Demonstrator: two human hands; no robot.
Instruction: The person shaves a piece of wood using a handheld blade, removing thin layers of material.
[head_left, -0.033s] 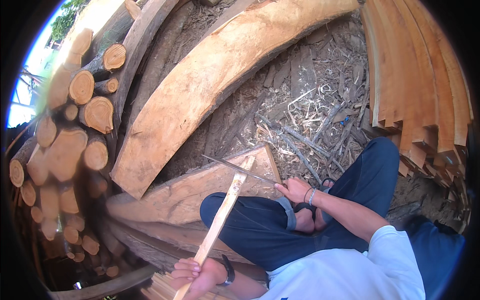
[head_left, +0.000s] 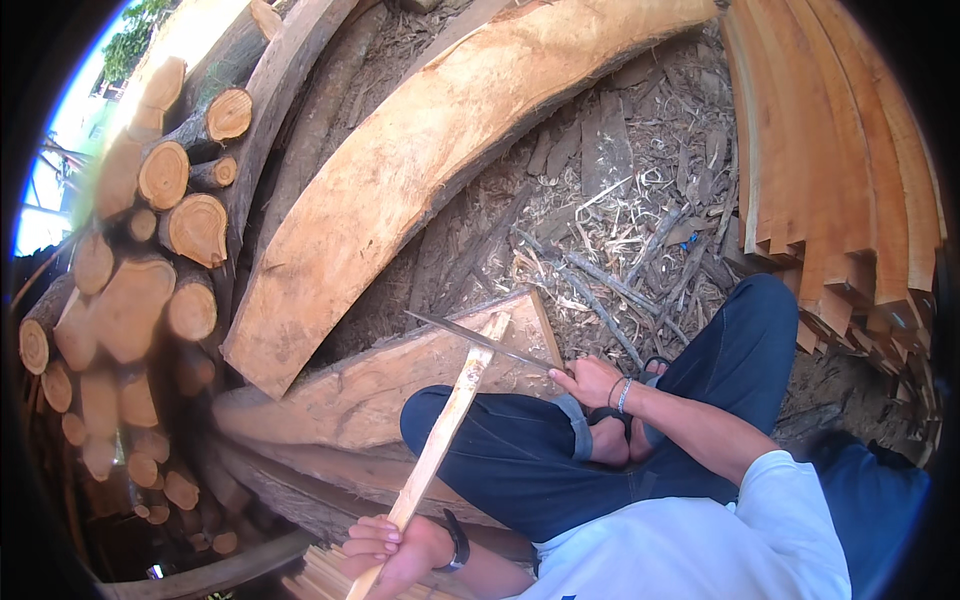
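Observation:
My left hand [head_left: 398, 556] is closed around the lower end of a pale, peeled wooden stick [head_left: 445, 425]. The stick slants up and away across my left knee, its far end over a wooden slab [head_left: 340, 400]. In my right hand [head_left: 594, 382] is a long, thin blade [head_left: 515, 352], like a large knife; my fingers hide its handle. That blade lies across the stick near its far end, its tip pointing to the left. Darker patches mark the stick beside the blade.
Stacked logs [head_left: 194, 228] rise on the left. A broad curved plank [head_left: 400, 160] arches across the far side. Sawn boards [head_left: 830, 150] stand piled at right. Wood shavings [head_left: 600, 215] and thin sticks [head_left: 615, 285] litter the ground. Cut strips [head_left: 325, 580] lie below my left hand.

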